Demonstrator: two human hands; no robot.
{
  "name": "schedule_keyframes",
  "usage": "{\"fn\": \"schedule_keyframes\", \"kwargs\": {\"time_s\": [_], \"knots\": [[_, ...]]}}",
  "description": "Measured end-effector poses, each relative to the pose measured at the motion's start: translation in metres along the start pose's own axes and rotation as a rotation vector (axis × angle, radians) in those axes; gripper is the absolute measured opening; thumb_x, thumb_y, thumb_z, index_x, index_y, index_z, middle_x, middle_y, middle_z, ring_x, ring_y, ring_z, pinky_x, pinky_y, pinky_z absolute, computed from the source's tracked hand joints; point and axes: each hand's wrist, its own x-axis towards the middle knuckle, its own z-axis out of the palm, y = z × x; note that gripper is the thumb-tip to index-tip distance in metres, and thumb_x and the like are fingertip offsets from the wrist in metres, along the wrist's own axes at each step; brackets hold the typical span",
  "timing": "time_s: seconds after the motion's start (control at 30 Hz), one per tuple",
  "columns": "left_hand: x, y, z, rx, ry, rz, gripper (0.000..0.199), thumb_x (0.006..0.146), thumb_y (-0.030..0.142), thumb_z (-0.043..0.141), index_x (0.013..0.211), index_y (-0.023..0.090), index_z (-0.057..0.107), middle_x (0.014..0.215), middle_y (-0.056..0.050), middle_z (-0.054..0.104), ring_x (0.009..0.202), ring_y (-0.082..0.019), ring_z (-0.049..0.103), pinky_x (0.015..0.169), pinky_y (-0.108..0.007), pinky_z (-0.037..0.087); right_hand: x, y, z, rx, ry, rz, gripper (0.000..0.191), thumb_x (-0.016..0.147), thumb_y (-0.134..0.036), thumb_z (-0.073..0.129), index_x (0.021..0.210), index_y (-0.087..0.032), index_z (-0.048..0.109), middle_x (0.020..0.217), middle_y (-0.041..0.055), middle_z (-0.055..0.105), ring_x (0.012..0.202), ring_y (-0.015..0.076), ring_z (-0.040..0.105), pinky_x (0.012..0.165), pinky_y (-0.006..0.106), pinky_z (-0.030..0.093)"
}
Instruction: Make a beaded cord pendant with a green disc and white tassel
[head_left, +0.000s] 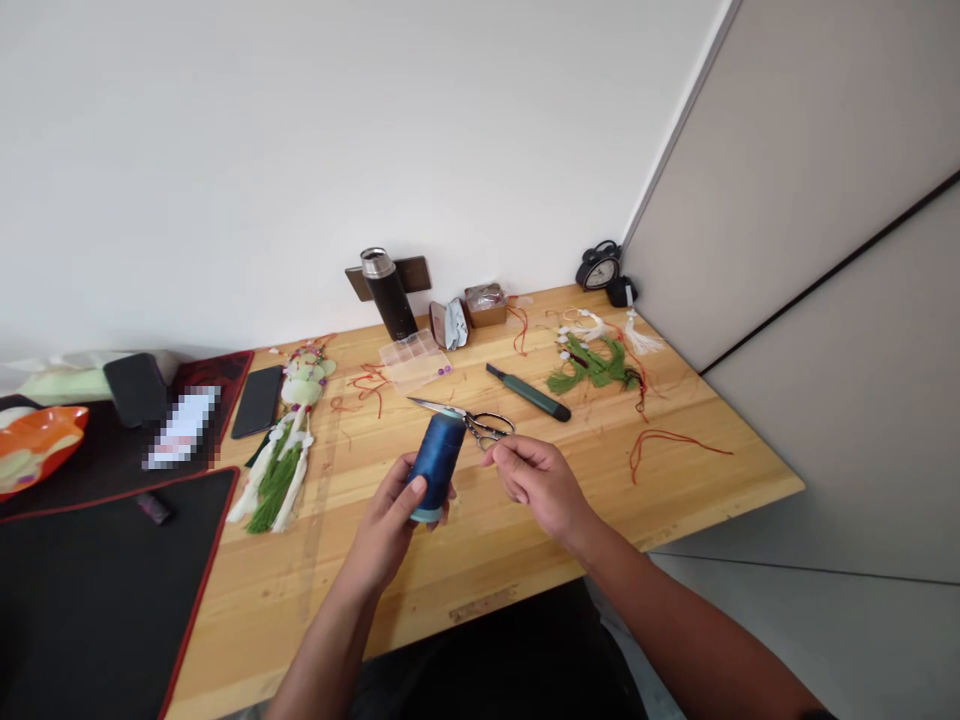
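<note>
My left hand (396,510) is wrapped round a spool of blue thread (437,462), tilted above the wooden table (480,560). To its right, my right hand (534,480) is closed in a pinch, thumb against forefinger; what it holds, if anything, is too small to make out. Just beyond the spool and the right fingertips lie metal scissors (491,425), their blades pointing left and partly hidden by the spool top. A green cutter (534,396) rests behind the scissors.
Green and white tassels (277,480) lie at the left, green tassels (592,362) at the right. Red cords (667,437) are scattered about. A black flask (390,300), a clear compartment box (415,362) and a small brown box (486,308) stand near the wall.
</note>
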Motion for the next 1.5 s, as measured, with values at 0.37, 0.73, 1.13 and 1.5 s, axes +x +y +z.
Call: {"fn": "schedule_keyframes", "kwargs": {"time_s": [0.37, 0.73, 1.13, 1.5], "knots": [[0.007, -0.002, -0.003, 0.380, 0.197, 0.089, 0.066, 0.090, 0.071, 0.080, 0.130, 0.021, 0.062, 0.097, -0.006, 0.076, 0.081, -0.023, 0.068, 0.073, -0.035, 0.055, -0.011, -0.007, 0.018, -0.135, -0.158, 0.060, 0.051, 0.098, -0.069, 0.074, 0.098, -0.020, 0.087, 0.053, -0.0074, 0.041, 0.049, 0.0103, 0.035, 0.050, 0.026, 0.029], [0.003, 0.016, -0.013, 0.312, 0.255, 0.155, 0.074, 0.088, 0.073, 0.080, 0.135, 0.021, 0.057, 0.115, -0.014, 0.079, 0.098, -0.030, 0.076, 0.084, -0.041, 0.060, -0.005, 0.015, -0.001, -0.334, -0.085, 0.001, 0.048, 0.098, -0.066, 0.074, 0.099, -0.020, 0.089, 0.057, -0.0041, 0.046, 0.054, 0.0132, 0.038, 0.053, 0.027, 0.032], [0.017, 0.020, -0.034, 0.952, 0.457, 0.523, 0.060, 0.097, 0.056, 0.075, 0.143, 0.021, 0.059, 0.136, -0.015, 0.072, 0.123, -0.036, 0.072, 0.101, -0.050, 0.059, -0.010, 0.019, -0.006, -0.380, -0.066, 0.077, 0.053, 0.099, -0.065, 0.070, 0.107, -0.015, 0.088, 0.058, -0.0050, 0.049, 0.053, 0.0118, 0.041, 0.055, 0.027, 0.033], [0.030, 0.020, -0.044, 1.148, 0.484, 0.618, 0.056, 0.098, 0.054, 0.075, 0.140, 0.020, 0.060, 0.130, -0.017, 0.074, 0.118, -0.039, 0.073, 0.100, -0.053, 0.058, -0.016, 0.028, -0.014, -0.345, -0.081, 0.093, 0.052, 0.098, -0.064, 0.072, 0.103, -0.015, 0.087, 0.059, -0.0041, 0.053, 0.055, 0.0126, 0.043, 0.058, 0.028, 0.037]]}}
